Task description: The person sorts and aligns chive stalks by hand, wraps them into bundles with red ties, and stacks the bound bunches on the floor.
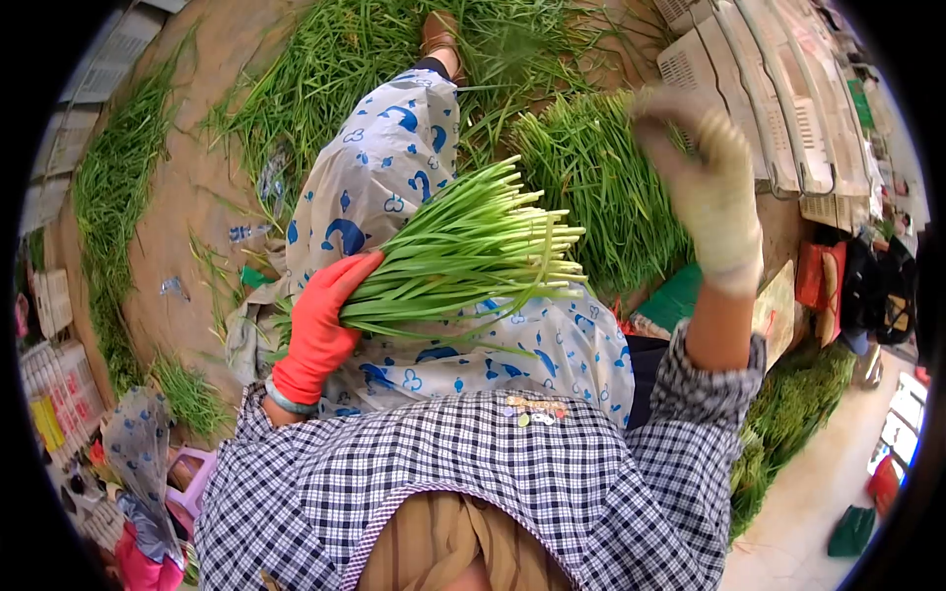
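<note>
My left hand [330, 320], in a red glove, is wrapped round a thick bunch of green stalks [463, 251] above my lap. Their pale cut ends point to the right. My right hand [705, 177], in a cream glove with dark fingertips, is raised on the right; its fingers are smeared by motion, and whether they hold anything cannot be made out. Beneath it and to the left lies a pile of similar green stalks [601, 187]. A white plastic apron [384, 148] with blue prints covers my legs.
Loose green leaves [325, 74] cover the floor ahead, with a long strip of them [113, 217] at the left. Pale plastic crates [759, 89] stand at the upper right. A pink stool [187, 488] is at the lower left, and more greens [788, 424] lie at the right.
</note>
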Action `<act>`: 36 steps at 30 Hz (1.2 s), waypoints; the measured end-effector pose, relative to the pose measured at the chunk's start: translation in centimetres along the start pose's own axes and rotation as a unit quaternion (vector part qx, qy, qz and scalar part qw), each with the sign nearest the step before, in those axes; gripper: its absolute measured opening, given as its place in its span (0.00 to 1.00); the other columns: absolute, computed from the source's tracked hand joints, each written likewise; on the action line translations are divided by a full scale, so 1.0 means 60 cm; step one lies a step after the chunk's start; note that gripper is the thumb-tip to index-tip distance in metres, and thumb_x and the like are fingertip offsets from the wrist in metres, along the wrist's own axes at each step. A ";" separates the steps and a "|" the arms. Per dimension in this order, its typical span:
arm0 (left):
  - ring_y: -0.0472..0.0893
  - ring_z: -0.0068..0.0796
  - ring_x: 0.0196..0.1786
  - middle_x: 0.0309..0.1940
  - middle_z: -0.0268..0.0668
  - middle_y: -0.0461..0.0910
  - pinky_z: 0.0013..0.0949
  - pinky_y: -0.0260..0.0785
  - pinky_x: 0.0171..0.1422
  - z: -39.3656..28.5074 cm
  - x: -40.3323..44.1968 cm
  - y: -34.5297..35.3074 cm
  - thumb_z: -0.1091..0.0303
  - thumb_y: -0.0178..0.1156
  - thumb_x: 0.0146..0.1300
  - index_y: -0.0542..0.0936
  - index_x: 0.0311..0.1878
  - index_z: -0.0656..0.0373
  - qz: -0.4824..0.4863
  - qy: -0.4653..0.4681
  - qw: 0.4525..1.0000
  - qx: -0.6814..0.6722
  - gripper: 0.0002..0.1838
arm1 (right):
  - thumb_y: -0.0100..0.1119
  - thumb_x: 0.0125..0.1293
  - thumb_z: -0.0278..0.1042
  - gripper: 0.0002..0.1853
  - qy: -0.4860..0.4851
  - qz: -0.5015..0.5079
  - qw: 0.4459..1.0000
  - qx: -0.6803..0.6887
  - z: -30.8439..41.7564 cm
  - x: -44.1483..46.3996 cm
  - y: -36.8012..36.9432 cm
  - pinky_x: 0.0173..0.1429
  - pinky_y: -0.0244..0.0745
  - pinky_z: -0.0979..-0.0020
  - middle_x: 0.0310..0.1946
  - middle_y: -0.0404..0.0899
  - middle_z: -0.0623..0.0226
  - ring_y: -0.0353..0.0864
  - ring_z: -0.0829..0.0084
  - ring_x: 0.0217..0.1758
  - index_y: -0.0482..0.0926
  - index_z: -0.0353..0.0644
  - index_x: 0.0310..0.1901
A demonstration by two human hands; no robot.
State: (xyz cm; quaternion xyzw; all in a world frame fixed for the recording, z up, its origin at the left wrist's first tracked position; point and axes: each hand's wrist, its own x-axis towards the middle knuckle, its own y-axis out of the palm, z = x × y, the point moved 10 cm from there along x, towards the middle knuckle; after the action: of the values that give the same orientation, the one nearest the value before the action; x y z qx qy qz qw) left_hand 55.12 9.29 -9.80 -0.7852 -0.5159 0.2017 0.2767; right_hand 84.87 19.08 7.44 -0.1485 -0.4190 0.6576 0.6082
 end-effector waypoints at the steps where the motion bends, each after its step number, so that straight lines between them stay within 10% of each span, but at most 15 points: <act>1: 0.76 0.40 0.60 0.58 0.38 0.78 0.35 0.67 0.65 0.002 0.000 -0.001 0.78 0.65 0.48 0.75 0.65 0.50 -0.003 -0.004 1.000 -0.027 0.36 | 0.64 0.58 0.27 0.09 -0.007 0.119 0.992 0.037 0.019 -0.033 0.037 0.54 0.75 0.64 0.38 0.84 0.62 0.83 0.64 0.42 0.83 0.40 0.41; 4: 0.76 0.40 0.60 0.58 0.39 0.78 0.34 0.66 0.66 0.005 0.004 -0.005 0.80 0.65 0.49 0.74 0.66 0.51 0.001 -0.005 0.999 -0.051 0.36 | 0.63 0.59 0.35 0.08 -0.012 0.376 0.918 -0.128 0.017 -0.119 0.132 0.49 0.74 0.60 0.36 0.84 0.61 0.82 0.61 0.39 0.84 0.41 0.37; 12: 0.76 0.25 0.59 0.59 0.37 0.77 0.30 0.66 0.65 0.044 0.011 0.005 0.82 0.62 0.56 0.70 0.68 0.59 0.093 -0.133 0.941 -0.298 0.34 | 0.70 0.50 0.39 0.39 0.030 0.288 0.947 -0.140 -0.014 -0.110 0.188 0.52 0.75 0.60 0.45 0.82 0.51 0.82 0.53 0.44 0.67 0.42 0.66; 22: 0.77 0.25 0.59 0.56 0.38 0.79 0.30 0.67 0.65 -0.002 -0.001 0.006 0.79 0.67 0.55 0.70 0.68 0.60 0.138 -0.155 0.945 -0.253 0.34 | 0.72 0.44 0.42 0.21 -0.063 0.137 0.971 -0.184 0.006 -0.101 0.141 0.57 0.70 0.61 0.28 0.83 0.64 0.78 0.62 0.31 0.85 0.50 0.43; 26: 0.79 0.28 0.57 0.55 0.39 0.81 0.31 0.69 0.63 -0.015 0.002 -0.003 0.77 0.68 0.54 0.71 0.67 0.58 0.095 -0.101 0.968 -0.209 0.35 | 0.69 0.50 0.23 0.20 0.064 0.106 0.986 0.107 -0.029 -0.112 0.138 0.48 0.77 0.71 0.30 0.83 0.63 0.83 0.70 0.37 0.85 0.46 0.48; 29: 0.80 0.30 0.57 0.54 0.39 0.81 0.31 0.69 0.62 -0.028 0.004 -0.017 0.77 0.68 0.53 0.71 0.67 0.56 0.064 -0.071 0.982 -0.163 0.35 | 0.62 0.56 0.17 0.16 0.309 0.020 0.846 0.435 -0.085 -0.152 0.162 0.48 0.81 0.73 0.38 0.85 0.61 0.84 0.73 0.40 0.84 0.35 0.48; 36: 0.80 0.29 0.58 0.56 0.41 0.81 0.29 0.69 0.62 -0.042 0.020 -0.042 0.79 0.67 0.54 0.71 0.68 0.56 0.055 -0.100 0.984 -0.140 0.35 | 0.64 0.59 0.19 0.10 0.337 -0.140 0.696 0.619 -0.115 -0.178 0.201 0.49 0.82 0.71 0.38 0.84 0.59 0.84 0.71 0.39 0.81 0.33 0.43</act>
State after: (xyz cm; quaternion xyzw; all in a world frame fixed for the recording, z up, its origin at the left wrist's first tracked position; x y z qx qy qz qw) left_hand 55.31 10.62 -6.29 -0.8196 -0.5197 0.2197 0.0995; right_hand 83.91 12.88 -8.91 0.1103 0.2997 0.5820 0.7478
